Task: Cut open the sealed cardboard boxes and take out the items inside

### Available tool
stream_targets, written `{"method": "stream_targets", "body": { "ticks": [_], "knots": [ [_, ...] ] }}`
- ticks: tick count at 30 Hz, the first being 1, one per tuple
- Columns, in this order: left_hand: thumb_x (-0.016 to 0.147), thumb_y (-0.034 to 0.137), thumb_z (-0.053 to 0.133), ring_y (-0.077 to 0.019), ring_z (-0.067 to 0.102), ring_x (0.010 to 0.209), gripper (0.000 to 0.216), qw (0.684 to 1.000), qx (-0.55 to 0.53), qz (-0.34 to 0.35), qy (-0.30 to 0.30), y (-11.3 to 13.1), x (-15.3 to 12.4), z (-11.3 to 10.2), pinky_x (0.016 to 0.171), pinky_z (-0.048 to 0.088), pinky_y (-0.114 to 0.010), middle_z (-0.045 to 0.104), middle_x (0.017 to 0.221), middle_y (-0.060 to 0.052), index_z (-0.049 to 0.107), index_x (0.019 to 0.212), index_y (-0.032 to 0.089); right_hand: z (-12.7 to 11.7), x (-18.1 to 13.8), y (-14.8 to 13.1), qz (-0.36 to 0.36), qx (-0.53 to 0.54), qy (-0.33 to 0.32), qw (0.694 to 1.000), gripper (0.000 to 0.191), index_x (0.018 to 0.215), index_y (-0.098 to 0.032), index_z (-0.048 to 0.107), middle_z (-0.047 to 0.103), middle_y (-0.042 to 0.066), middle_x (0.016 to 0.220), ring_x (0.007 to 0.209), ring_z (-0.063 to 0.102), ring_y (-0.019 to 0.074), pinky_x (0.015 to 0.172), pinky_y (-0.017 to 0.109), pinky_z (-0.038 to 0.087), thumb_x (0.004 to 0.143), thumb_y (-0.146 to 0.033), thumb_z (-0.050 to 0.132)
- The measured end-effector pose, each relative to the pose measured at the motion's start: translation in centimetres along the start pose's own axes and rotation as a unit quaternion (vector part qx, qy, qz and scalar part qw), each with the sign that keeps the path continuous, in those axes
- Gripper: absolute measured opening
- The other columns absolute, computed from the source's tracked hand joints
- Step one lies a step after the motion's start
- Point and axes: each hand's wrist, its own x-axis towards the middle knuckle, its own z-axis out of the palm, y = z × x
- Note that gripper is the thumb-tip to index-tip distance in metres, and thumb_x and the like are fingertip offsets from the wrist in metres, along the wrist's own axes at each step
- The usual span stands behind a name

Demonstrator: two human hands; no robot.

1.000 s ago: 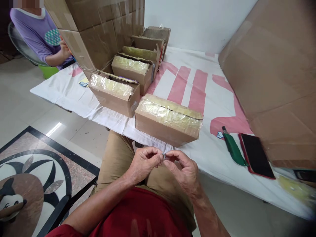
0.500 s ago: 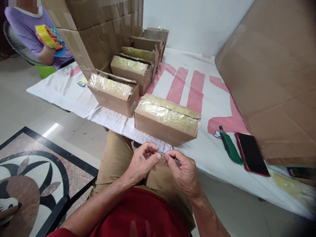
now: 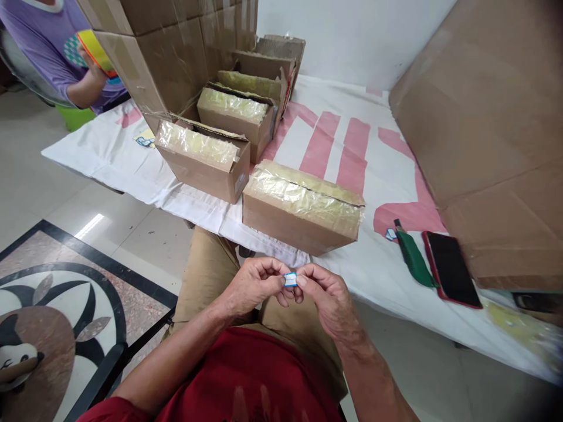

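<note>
My left hand (image 3: 253,285) and my right hand (image 3: 324,296) meet over my lap, just below the table edge. Together they pinch a small white sticker with a blue edge (image 3: 290,279) between thumbs and forefingers. Right above them on the white cloth sits a cardboard box sealed with yellowish clear tape (image 3: 302,207). Further boxes taped the same way (image 3: 203,159) stand in a row behind it to the left.
A green utility knife (image 3: 412,255) and a red-cased phone (image 3: 451,269) lie at the right. A large cardboard sheet (image 3: 488,135) leans there. Big cartons (image 3: 167,53) stand at the back left, where another person in purple holds a tape dispenser (image 3: 95,51).
The sticker between my fingertips now shows its white and blue face; before only a sliver showed. The other person raised a tape dispenser. The view shifted slightly.
</note>
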Motion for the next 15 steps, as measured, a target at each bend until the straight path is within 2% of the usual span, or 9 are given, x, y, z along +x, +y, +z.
{"method": "stream_targets", "body": {
  "ticks": [5,10,13,15],
  "knots": [
    [0.065,0.045,0.089,-0.0147,0.068,0.057,0.042,0.998,-0.039,-0.014,0.037,-0.5,0.6,0.2,0.054,0.058,-0.026,0.07,0.064,-0.003,0.065,0.077,0.013,-0.4,-0.2,0.2,-0.012,-0.061,0.023,0.998,0.023,0.077,-0.021,0.067,0.064,-0.002,0.065,0.06,0.057,0.0129,0.061,0.025,0.047,0.092,-0.039,0.066],
    [0.067,0.036,0.087,-0.0138,0.068,0.057,0.039,0.998,-0.014,-0.01,0.064,-1.1,0.7,0.6,0.058,0.059,-0.027,0.071,0.067,-0.001,0.062,0.088,0.014,-1.5,-0.9,0.4,-0.023,-0.127,0.048,0.99,0.03,0.078,-0.021,0.066,0.065,-0.001,0.068,0.067,0.059,0.0147,0.068,0.028,0.048,0.096,-0.044,0.06],
    [0.066,0.03,0.086,-0.0128,0.069,0.061,0.043,0.995,0.023,0.005,0.1,-2.0,0.7,1.1,0.061,0.058,-0.025,0.072,0.07,0.001,0.062,0.099,0.015,-2.2,-1.6,0.6,-0.004,-0.126,0.051,0.991,0.033,0.089,-0.021,0.068,0.067,0.001,0.076,0.071,0.061,0.0157,0.07,0.028,0.049,0.096,-0.051,0.057],
    [0.068,0.028,0.084,-0.0115,0.069,0.062,0.044,0.993,0.047,0.02,0.108,-2.7,0.8,1.6,0.062,0.057,-0.023,0.073,0.072,0.001,0.061,0.104,0.016,-2.7,-2.1,0.7,0.007,-0.13,0.06,0.99,0.032,0.097,-0.02,0.068,0.068,0.001,0.081,0.073,0.062,0.0155,0.069,0.027,0.049,0.09,-0.051,0.066]
  ]
}}
